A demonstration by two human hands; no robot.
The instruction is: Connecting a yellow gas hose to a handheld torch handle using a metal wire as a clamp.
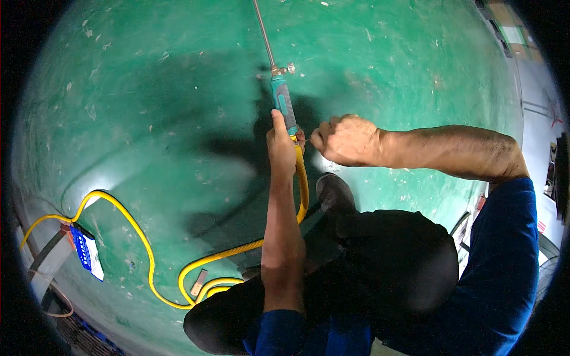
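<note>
My left hand [281, 142] is closed around the bottom of a gas torch handle, where a hose joins it. The torch [282, 98] has a teal and grey grip, a small valve knob at its top and a thin metal tube running away from me. From the grip's lower end hangs a yellow corrugated hose [303, 184]. To the right of that joint, my right hand [349, 140] is closed in a fist. Something thin shows between it and the joint, but the fingers hide most of it.
The hose curls over the green floor [148, 142] to the far left. A blue and white packet [87, 252] lies at the left. A small flat brownish piece [199, 282] rests beside the hose loops. My shoe [334, 191] is just below the hands.
</note>
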